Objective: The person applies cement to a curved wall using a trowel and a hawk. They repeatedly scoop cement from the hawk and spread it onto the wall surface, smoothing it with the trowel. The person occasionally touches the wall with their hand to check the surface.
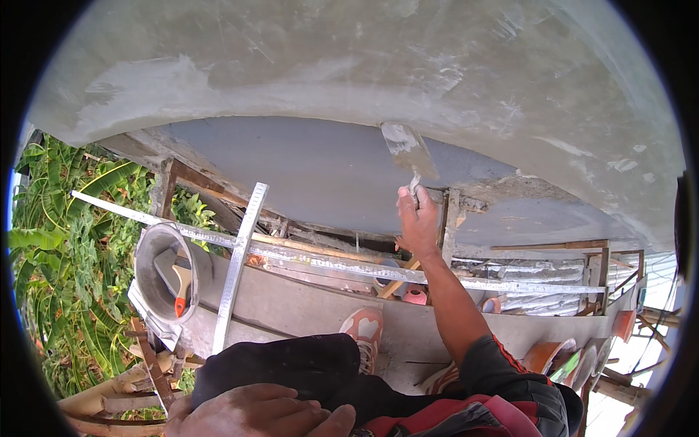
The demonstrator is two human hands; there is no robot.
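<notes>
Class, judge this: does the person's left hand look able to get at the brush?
Probably yes: the left hand appears empty, and the brush shows in the open bucket, with nothing visibly covering it.

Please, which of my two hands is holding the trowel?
Your right hand, raised, grips the trowel; the left hand lies low by the knee.

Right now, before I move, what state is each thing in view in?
Right hand: closed on the trowel's handle
Trowel: raised, blade at the concrete's edge, contact unclear
Concrete: grey with whitish patches, wet or dry unclear
Left hand: laid over the dark-clothed leg, palm hidden
Bucket: open-topped, in use as a holder
Paintbrush: inside the bucket
Short metal bar: crossing in front of the long metal bar
</notes>
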